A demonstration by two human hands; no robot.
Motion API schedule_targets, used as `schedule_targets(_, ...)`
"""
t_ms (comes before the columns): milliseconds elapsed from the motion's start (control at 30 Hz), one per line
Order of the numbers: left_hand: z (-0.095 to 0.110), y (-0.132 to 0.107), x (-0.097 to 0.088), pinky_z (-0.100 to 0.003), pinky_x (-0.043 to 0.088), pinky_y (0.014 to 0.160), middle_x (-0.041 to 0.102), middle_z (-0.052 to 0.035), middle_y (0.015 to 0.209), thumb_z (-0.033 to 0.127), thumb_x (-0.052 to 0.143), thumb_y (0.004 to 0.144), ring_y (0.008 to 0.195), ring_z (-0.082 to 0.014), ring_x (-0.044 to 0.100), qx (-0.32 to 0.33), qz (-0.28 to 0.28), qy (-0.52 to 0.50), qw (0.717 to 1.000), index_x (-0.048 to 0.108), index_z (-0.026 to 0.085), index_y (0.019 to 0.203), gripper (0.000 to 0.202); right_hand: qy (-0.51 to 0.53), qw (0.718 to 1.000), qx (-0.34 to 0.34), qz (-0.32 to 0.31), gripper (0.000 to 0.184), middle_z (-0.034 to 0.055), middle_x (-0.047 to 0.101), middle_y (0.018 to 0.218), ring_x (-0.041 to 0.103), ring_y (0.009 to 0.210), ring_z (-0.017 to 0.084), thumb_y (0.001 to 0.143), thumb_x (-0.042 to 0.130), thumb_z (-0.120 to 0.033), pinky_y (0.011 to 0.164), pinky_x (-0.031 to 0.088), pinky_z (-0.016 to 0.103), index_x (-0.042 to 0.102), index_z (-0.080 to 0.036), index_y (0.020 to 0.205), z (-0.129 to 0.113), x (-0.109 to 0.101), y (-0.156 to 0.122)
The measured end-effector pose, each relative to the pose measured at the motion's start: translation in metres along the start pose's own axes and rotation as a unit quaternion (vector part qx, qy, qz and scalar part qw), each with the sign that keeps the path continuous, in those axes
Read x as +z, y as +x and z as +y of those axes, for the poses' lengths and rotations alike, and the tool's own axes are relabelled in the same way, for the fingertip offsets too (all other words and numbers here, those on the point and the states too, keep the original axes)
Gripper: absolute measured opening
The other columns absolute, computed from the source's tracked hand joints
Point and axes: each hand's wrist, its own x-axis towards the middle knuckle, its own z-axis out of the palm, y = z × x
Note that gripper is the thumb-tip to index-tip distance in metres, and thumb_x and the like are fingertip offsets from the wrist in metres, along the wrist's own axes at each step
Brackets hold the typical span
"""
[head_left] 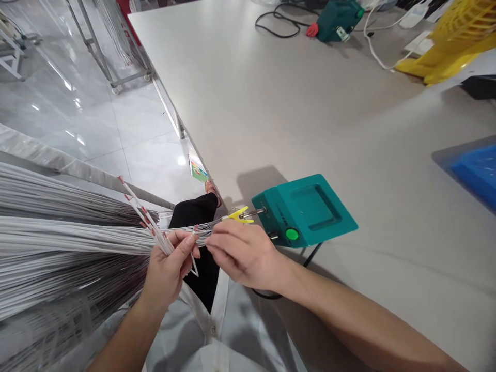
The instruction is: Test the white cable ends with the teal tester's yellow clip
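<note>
My left hand (170, 266) is closed round a small bunch of thin white cables with red tips (141, 212), which fan up to the left. My right hand (240, 253) pinches a few thin cables (207, 230) close to the left hand's fingertips. These cables run towards a yellow clip (239, 215) on the metal nozzle of a small teal machine (306, 209) with a green button (292, 234). The machine sits near the edge of the grey table (271, 103). A big sheaf of white cables (58, 243) lies at the left, beside my left hand.
At the table's far end stand a second teal machine (337, 19), black and white cords (279, 23) and a yellow plastic basket (457, 41). A blue bin (478, 173) is at the right edge. Shiny floor and a metal rack (112, 57) lie to the left.
</note>
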Motion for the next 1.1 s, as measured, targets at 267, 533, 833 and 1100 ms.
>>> schedule_targets(267, -0.01, -0.001, -0.005, -0.017, 0.022, 0.036, 0.058, 0.0023, 0.06, 0.03, 0.066, 0.076, 0.039, -0.0033, 0.035, 0.022, -0.015, 0.081, 0.996, 0.062, 0.015, 0.076, 0.015, 0.371, 0.85, 0.372, -0.03, 0.026, 0.0078, 0.06, 0.098, 0.054, 0.05, 0.005, 0.085, 0.051, -0.033, 0.043, 0.046, 0.019, 0.057, -0.016, 0.103, -0.004, 0.007, 0.003)
schedule_targets(533, -0.013, -0.001, -0.004, -0.019, 0.023, 0.038, 0.055, 0.0025, 0.057, 0.029, 0.065, 0.076, 0.042, -0.0047, 0.036, 0.033, -0.038, 0.075, 0.996, 0.062, 0.015, 0.07, 0.016, 0.501, 0.772, 0.392, -0.005, 0.008, 0.0018, 0.056, 0.081, 0.055, 0.051, 0.005, 0.073, 0.063, -0.02, 0.042, 0.045, 0.016, 0.063, -0.013, 0.071, -0.004, 0.016, 0.006)
schedule_targets(833, -0.009, -0.003, -0.002, -0.016, 0.024, 0.037, 0.059, 0.0, 0.057, 0.032, 0.069, 0.072, 0.04, -0.0031, 0.034, -0.018, -0.074, -0.052, 0.996, 0.064, 0.015, 0.067, 0.018, 0.542, 0.752, 0.374, 0.008, 0.011, 0.0016, 0.058, 0.079, 0.054, 0.045, 0.002, 0.074, 0.064, -0.023, 0.041, 0.045, 0.014, 0.067, -0.012, 0.072, -0.003, 0.02, 0.004)
schedule_targets(1100, -0.011, -0.002, -0.002, -0.017, 0.02, 0.036, 0.059, 0.0, 0.056, 0.034, 0.07, 0.071, 0.038, -0.0033, 0.034, -0.01, -0.071, -0.05, 0.996, 0.063, 0.015, 0.068, 0.02, 0.568, 0.736, 0.368, 0.005, 0.011, 0.0021, 0.057, 0.079, 0.055, 0.049, 0.005, 0.074, 0.064, -0.024, 0.041, 0.044, 0.016, 0.065, -0.013, 0.074, -0.005, 0.022, 0.004)
